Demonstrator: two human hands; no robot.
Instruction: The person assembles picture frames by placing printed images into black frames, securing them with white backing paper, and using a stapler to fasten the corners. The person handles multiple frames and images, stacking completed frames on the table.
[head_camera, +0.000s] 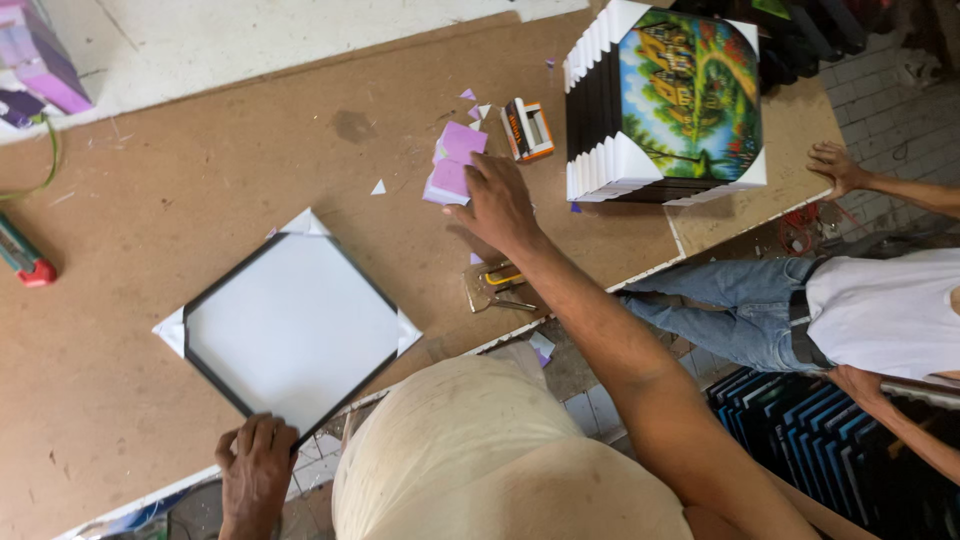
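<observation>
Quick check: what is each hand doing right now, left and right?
Left hand: fingers curled over the near corner of the black picture frame.
Right hand: fingers resting on the purple corner protectors; grasp cannot be told.

Brown worktable (150, 180) with frame (292, 325), stapler (497, 285)

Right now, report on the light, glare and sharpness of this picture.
Head view: soft, even light, with only faint shadows beside the right hand and the black frame; mild sheen on the stacked landscape picture; the left hand on the frame's corner looks sharp; table edges bend slightly from the wide lens.
</observation>
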